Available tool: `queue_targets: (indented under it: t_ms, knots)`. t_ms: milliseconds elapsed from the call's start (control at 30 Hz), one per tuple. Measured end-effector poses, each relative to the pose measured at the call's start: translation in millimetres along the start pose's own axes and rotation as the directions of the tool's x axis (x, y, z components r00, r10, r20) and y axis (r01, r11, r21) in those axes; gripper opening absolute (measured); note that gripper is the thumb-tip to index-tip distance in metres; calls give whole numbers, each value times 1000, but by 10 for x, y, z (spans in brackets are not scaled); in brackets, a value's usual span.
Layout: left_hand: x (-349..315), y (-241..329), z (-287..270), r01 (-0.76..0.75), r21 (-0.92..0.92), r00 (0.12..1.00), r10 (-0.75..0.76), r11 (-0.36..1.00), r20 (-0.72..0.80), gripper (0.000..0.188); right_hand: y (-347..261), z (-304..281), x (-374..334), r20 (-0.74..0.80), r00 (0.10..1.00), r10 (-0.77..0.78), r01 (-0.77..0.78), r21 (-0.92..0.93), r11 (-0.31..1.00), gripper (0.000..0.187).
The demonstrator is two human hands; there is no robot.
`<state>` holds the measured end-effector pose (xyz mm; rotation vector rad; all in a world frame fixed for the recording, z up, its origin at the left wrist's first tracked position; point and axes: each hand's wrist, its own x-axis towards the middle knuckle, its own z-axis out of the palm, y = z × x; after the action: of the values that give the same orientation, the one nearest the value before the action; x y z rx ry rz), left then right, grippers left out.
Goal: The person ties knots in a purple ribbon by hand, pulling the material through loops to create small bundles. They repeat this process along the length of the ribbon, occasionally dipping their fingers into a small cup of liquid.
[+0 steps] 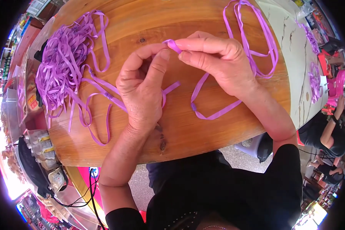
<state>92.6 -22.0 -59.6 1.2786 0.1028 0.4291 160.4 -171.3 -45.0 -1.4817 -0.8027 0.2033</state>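
A narrow purple ribbon (pixel 174 46) is pinched between my hands above the wooden table (pixel 157 23), folded into a small loop at the fingertips. My left hand (pixel 141 82) is closed on it with thumb and forefinger. Close against it, my right hand (pixel 226 61) pinches the same ribbon between thumb and fingers. Part of a ribbon with a small darker band (pixel 214 116) curves over the tabletop below my right hand. Other ribbon lengths (pixel 109 96) pass beneath my left hand; which one joins the pinched piece is hidden.
A big tangled heap of purple ribbons (pixel 61 61) lies at the table's left. Long looped ribbons (pixel 273 53) lie at the far right. Beyond is a white marbled surface (pixel 301 73) with more purple ribbons (pixel 315 82). Another person's arm (pixel 329 132) shows at the right edge.
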Motion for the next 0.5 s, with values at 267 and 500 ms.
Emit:
queue_targets:
  t_ms: [267, 500]
  knots:
    - [33, -6, -54, 96, -134, 995, -97, 986, -2, 9, 89, -86, -29, 324, 899, 294, -436, 721, 538, 26]
    - [-47, 2, 65, 157, -221, 988, -156, 963, 23, 13, 60, -41, 13, 40, 990, -138, 143, -213, 966, 29]
